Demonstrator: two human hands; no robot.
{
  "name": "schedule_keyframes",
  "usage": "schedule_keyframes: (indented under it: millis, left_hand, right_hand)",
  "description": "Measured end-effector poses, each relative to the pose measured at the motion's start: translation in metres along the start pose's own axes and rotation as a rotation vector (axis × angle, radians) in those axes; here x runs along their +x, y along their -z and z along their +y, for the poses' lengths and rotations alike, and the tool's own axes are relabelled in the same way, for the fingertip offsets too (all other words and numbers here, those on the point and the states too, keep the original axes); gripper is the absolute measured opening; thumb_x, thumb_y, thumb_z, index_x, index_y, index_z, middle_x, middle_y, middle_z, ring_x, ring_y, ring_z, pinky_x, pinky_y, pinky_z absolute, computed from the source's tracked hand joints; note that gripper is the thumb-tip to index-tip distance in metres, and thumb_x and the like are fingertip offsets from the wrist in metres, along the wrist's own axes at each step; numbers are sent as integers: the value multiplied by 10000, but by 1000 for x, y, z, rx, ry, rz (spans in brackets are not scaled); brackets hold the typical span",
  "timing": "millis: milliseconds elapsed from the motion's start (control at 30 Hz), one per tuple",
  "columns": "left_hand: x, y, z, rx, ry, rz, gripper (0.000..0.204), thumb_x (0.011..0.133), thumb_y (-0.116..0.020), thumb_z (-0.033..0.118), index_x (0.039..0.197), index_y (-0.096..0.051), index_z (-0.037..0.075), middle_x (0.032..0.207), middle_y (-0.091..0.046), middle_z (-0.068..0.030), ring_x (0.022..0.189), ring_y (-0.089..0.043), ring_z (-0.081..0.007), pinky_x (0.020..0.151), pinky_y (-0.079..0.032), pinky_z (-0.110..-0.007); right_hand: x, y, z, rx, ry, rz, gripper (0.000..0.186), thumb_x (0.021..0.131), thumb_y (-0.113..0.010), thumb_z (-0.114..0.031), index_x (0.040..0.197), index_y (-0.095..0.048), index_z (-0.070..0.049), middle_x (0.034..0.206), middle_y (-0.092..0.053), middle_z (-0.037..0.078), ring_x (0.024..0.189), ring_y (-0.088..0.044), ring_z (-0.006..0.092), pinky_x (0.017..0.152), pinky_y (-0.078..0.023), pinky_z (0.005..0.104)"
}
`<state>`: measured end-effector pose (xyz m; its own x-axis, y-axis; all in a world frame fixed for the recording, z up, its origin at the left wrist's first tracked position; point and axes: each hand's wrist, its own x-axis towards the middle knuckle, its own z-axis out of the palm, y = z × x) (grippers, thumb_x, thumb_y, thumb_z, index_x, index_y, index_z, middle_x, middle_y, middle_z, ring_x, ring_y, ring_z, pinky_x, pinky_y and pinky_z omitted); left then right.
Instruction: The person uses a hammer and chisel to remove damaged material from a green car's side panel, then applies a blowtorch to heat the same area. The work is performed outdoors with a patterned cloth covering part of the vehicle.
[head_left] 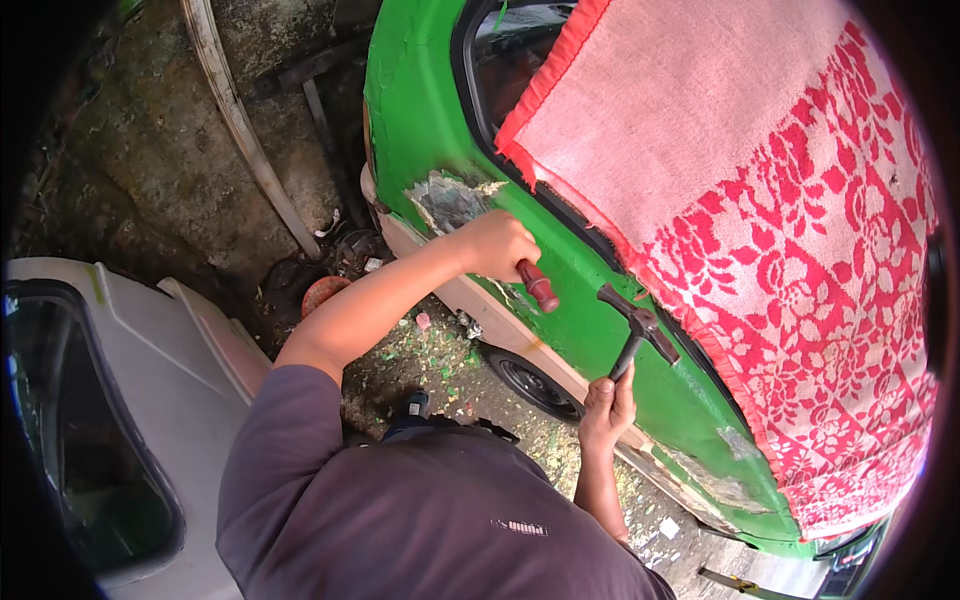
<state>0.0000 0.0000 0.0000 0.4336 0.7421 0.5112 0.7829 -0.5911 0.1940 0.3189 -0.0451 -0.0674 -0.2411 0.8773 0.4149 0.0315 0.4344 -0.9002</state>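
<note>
My left hand [493,245] is closed around a tool with a dark red, ribbed handle [538,286]; its working end is hidden behind the hand. That hand is beside a rough patch of bared metal [448,199] on the side of a green car [560,330]. In front of the same panel, my right hand [606,412] grips a hammer [638,328] by its handle, with the dark head uppermost. The hammer head appears apart from the red handle.
A red and pink floral towel [760,230] drapes over the car. Behind me on the left stands a grey vehicle [150,350]. Paint chips [435,360] litter the ground beside the car's wheel [532,380]. A long curved strip [240,120] leans at the far left.
</note>
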Motion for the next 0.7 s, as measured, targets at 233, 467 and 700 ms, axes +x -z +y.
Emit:
schedule_keyframes:
  millis: [233,467,700]
  left_hand:
    - [-18,-5,-4,-48,-56,121,157,590,-718,208,576,-576,141,581,-567,-25,577,-596,-260,507,-458,-395]
    - [6,-7,0,-82,-141,208,168,562,-727,189,586,-567,145,574,-548,-15,559,-583,-248,499,-459,-378]
    - [8,-3,-6,-95,-159,158,199,531,-754,138,568,-558,136,547,-517,-1,529,-552,-229,480,-438,-359]
  right_hand:
    - [3,2,-6,190,-208,10,513,985,-516,-158,1440,-344,6,676,-433,-39,563,-371,27,486,-303,183]
    - [11,12,-5,214,-265,-65,521,978,-523,-141,1443,-339,3,683,-437,-38,578,-377,31,501,-318,187]
    - [15,23,0,142,-276,-109,476,970,-520,-106,1414,-393,11,697,-470,-36,591,-405,37,524,-344,191]
